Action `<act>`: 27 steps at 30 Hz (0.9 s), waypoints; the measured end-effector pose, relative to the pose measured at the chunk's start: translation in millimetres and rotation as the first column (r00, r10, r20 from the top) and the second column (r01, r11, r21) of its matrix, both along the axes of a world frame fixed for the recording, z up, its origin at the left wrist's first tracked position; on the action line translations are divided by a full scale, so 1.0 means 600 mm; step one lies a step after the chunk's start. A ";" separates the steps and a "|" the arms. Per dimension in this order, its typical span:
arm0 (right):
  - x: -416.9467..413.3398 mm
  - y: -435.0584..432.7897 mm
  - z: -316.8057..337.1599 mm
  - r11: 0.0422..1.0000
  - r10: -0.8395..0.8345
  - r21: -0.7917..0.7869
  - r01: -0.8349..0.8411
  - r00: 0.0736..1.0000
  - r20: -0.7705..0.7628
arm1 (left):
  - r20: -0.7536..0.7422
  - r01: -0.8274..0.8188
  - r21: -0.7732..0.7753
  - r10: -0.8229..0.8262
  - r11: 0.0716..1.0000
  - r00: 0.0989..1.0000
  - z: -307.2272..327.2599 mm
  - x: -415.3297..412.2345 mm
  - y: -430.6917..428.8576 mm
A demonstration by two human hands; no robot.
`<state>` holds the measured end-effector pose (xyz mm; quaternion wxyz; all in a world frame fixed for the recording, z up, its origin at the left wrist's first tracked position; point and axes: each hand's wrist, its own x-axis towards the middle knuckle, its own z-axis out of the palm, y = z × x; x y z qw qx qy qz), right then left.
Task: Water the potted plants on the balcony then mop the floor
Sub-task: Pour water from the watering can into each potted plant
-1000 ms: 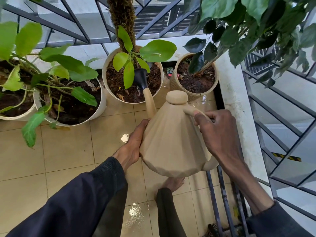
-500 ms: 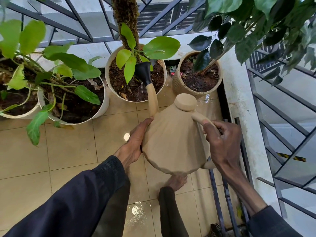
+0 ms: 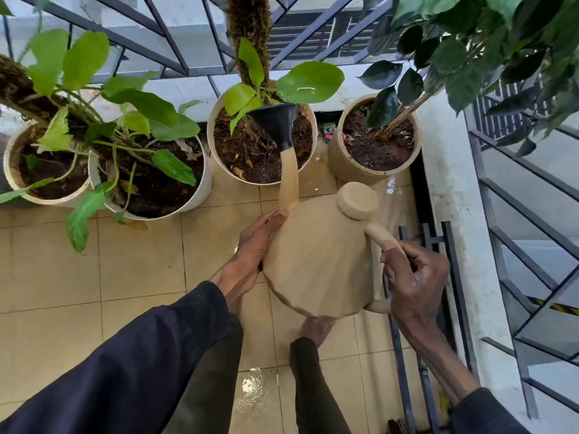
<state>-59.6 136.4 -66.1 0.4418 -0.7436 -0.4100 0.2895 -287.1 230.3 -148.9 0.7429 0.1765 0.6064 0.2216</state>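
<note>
I hold a beige watering can (image 3: 319, 258) above the tiled floor. My right hand (image 3: 413, 277) grips its curved handle at the right. My left hand (image 3: 250, 249) lies flat against the can's left side, fingers straight. The can's black rose (image 3: 277, 120) hangs over the soil of the middle white pot (image 3: 261, 142), which holds a moss pole and a green-leaved plant. A ribbed beige pot (image 3: 374, 145) with a dark-leaved tree stands to its right. Two white pots (image 3: 147, 173) (image 3: 44, 164) with leafy plants stand to the left.
Metal railings (image 3: 175, 36) run behind the pots. A white low wall (image 3: 451, 198) and a dark floor grate (image 3: 438, 277) lie at the right. Wet patches shine on the beige tiles (image 3: 257, 399). My bare foot (image 3: 316, 328) stands under the can.
The can has tipped forward and its rose has moved further over the middle pot's soil. Both hands kept their hold while the view shifted slightly.
</note>
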 end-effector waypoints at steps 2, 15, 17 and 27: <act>0.001 -0.002 -0.002 1.000 0.015 0.017 -0.015 1.000 0.004 | -0.015 -0.029 0.005 0.029 1.000 0.999 -0.002 -0.001 -0.004; 0.035 0.014 0.021 0.989 0.124 0.086 -0.122 0.992 -0.016 | -0.028 -0.090 0.129 0.094 0.988 0.995 0.055 0.016 -0.012; 0.039 0.017 0.023 0.986 0.144 0.089 -0.144 0.990 0.003 | -0.027 -0.084 0.136 0.088 0.987 0.996 0.063 0.018 -0.011; 0.002 0.028 0.045 0.970 0.228 0.095 -0.225 0.973 -0.029 | -0.012 -0.098 0.152 0.101 0.984 0.995 0.085 -0.029 -0.028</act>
